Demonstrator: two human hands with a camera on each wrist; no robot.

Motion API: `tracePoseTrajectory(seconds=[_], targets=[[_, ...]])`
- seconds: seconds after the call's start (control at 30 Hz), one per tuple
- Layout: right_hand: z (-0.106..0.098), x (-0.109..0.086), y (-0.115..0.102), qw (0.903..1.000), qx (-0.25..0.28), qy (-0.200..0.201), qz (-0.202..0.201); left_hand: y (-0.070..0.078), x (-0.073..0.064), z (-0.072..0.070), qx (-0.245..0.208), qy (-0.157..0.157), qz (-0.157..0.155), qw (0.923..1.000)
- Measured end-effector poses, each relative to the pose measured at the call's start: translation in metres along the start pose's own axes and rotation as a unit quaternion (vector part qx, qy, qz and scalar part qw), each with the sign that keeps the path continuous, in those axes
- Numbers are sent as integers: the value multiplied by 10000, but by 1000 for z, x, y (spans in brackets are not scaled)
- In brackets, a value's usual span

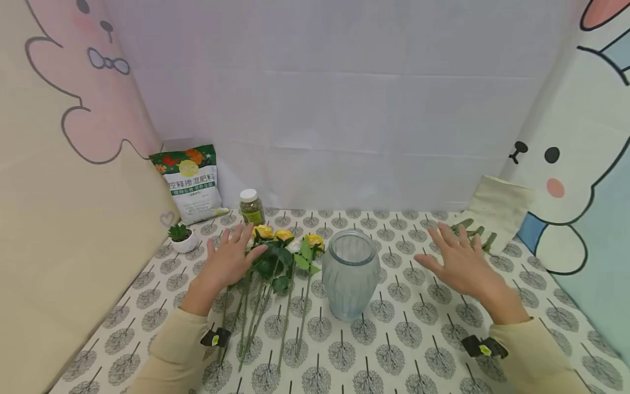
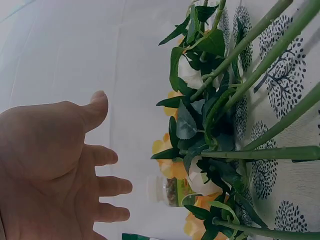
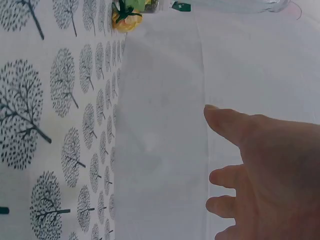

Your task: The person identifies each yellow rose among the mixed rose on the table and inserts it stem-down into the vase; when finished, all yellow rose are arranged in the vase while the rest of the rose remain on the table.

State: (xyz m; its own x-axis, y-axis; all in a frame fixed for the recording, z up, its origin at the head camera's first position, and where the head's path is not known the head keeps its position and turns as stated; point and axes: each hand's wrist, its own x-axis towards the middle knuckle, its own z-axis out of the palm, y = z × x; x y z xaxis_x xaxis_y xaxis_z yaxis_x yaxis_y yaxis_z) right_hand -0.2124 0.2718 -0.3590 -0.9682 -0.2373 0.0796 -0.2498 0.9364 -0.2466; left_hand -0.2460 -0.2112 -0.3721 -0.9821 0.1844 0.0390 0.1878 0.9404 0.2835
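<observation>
In the head view my left hand [image 1: 227,262] hovers with spread fingers above the flowers, holding nothing. Several long-stemmed flowers lie beneath and beside it, with yellow blooms [image 1: 284,235], a white bloom [image 1: 294,245] and dark green leaves [image 1: 269,261]; their stems [image 1: 253,323] point toward me. A ribbed, clear bluish glass vase [image 1: 350,279] stands upright to their right. Past the vase, my right hand [image 1: 462,264] is raised over the cloth, fingers apart and nothing in them. The left wrist view shows the left palm [image 2: 45,160] facing the flowers' leaves [image 2: 186,122].
At the back left are a fertilizer bag [image 1: 193,186], a small potted succulent [image 1: 183,238] and a white-lidded jar [image 1: 251,207]. A beige cloth bag [image 1: 502,210] with green pieces [image 1: 476,232] lies at the back right. The tree-print tablecloth [image 1: 394,350] meets fabric walls on three sides.
</observation>
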Motion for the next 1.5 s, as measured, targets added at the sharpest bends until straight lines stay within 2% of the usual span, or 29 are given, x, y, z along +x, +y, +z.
tracePoseTrajectory(seconds=[0.1,0.23,0.4,0.47,0.6,0.67,0.77,0.9,1.03,1.13,1.23,1.37,1.5], targets=[[-3,-1,-10,9989,107,287,-365,0,0,-2,-89,8,38,10000],[-7,-5,-23,9930,582,561,-858,-1,-1,-5,-437,17,148,9989],[-13,-13,-37,9828,1301,469,-1223,-6,-3,-6,-1256,-168,367,9913],[-16,-15,-43,9775,1590,419,-1323,-10,-4,-8,-1502,-98,312,9881],[-18,-17,-55,9682,2030,430,-1400,-25,-8,-15,-1684,562,-58,9841],[-18,-15,-60,9647,2115,466,-1496,-33,-10,-18,-1798,913,-278,9791],[-16,-12,-68,9582,2236,432,-1730,-45,-12,-20,-2090,1123,-627,9694],[-9,-6,-77,9421,2613,145,-2099,-58,-13,-13,-2760,748,-1275,9497],[2,-3,-83,9207,3130,-106,-2328,-69,-8,-1,-3098,215,-1767,9340],[9,-2,-85,9009,3582,-146,-2447,-76,-4,5,-2921,3,-1963,9360],[13,1,-88,8838,3971,-186,-2468,-79,-2,9,-2643,-178,-2000,9433],[18,4,-93,8747,4207,-222,-2395,-80,-4,10,-2413,-279,-1938,9505],[23,6,-98,8686,4422,-200,-2226,-83,-7,12,-2437,-245,-1951,9497]])
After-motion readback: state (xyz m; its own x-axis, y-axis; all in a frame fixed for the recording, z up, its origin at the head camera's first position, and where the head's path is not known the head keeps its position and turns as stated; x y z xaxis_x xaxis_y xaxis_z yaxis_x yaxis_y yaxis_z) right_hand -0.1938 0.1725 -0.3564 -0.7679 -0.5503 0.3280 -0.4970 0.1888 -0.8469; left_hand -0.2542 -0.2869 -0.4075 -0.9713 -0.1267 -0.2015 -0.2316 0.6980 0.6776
